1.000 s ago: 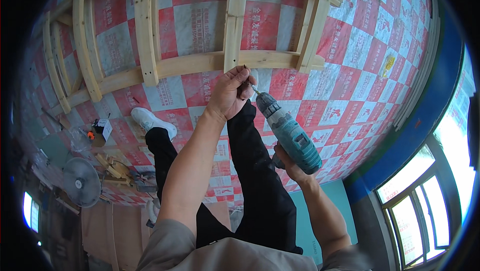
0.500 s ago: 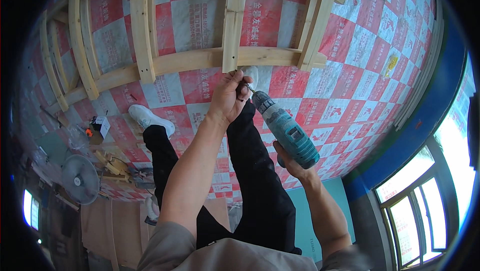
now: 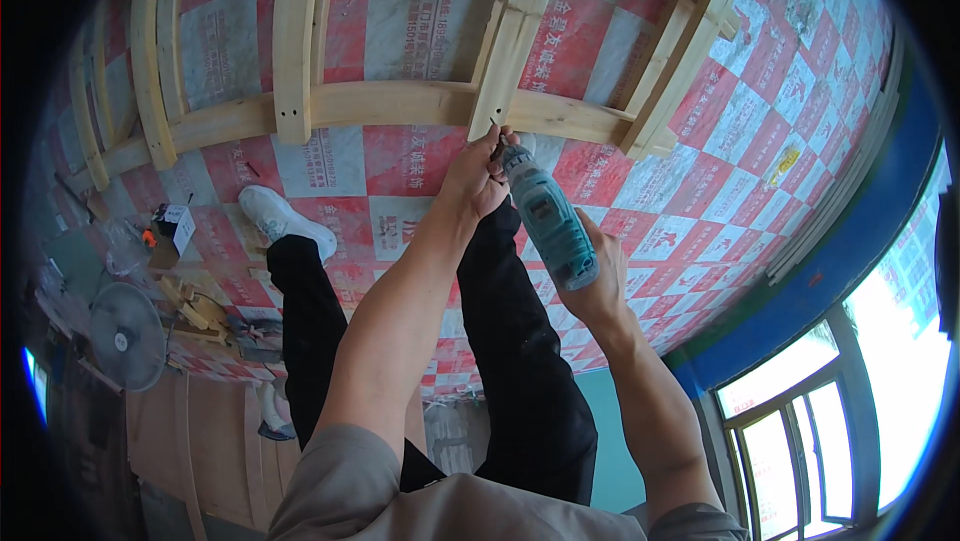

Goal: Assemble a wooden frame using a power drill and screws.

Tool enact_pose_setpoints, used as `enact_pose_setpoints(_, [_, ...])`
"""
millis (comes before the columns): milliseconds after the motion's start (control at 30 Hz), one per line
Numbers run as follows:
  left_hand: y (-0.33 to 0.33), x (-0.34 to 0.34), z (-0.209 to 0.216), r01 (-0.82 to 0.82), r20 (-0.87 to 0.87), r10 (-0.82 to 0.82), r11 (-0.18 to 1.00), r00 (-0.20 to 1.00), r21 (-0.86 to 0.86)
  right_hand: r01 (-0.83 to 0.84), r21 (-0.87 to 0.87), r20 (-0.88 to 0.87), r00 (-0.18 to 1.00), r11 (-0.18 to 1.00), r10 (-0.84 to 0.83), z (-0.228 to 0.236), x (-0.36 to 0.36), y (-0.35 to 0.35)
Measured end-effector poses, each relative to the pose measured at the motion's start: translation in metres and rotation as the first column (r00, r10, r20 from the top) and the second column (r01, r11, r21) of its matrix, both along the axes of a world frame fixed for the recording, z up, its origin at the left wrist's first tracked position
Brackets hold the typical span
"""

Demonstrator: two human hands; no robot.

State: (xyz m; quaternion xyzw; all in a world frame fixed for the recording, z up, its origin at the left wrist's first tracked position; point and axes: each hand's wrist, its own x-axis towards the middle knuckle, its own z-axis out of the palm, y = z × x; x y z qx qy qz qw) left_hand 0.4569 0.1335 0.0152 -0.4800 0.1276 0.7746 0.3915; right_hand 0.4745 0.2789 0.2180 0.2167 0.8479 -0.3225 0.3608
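My right hand [image 3: 602, 276] is wrapped round the grip of a teal cordless drill [image 3: 552, 226]. The drill tilts up and to the left, its chuck close beside my left hand [image 3: 480, 176]. That hand is closed, fingertips pinched at the near end of a pale wooden slat [image 3: 517, 36]. Whatever they pinch is too small and covered to make out; the bit's tip is also hidden. A dark hole or screw head shows in the slat just above the fingers. Beneath this slat runs a long wooden rail [image 3: 395, 106].
More slats [image 3: 293, 41] of the wooden frame extend left, and another [image 3: 680, 71] stands right. Red and white checkered sheeting covers the floor. My white shoe [image 3: 285, 221] is at the left, near a small box [image 3: 172, 231] and a fan [image 3: 128, 336]. Windows [image 3: 800, 441] are lower right.
The drill has moved up and closer to my left hand, its chuck now against the fingers at the slat's end. The whole view has shifted slightly, with the frame's middle slat further right.
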Motion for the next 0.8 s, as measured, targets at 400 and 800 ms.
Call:
enact_pose_setpoints(400, [-0.010,0.010,-0.043,-0.166,0.018,0.165,0.970,0.986,0.179,-0.012,-0.014,0.018,1.000,1.000,0.012,-0.026,-0.008,-0.008])
enact_pose_setpoints(800, [-0.004,0.004,-0.034,0.048,0.049,-0.042,0.990,0.998,-0.133,-0.074,0.068,0.102,0.993,0.995,0.067,-0.021,-0.034,-0.017])
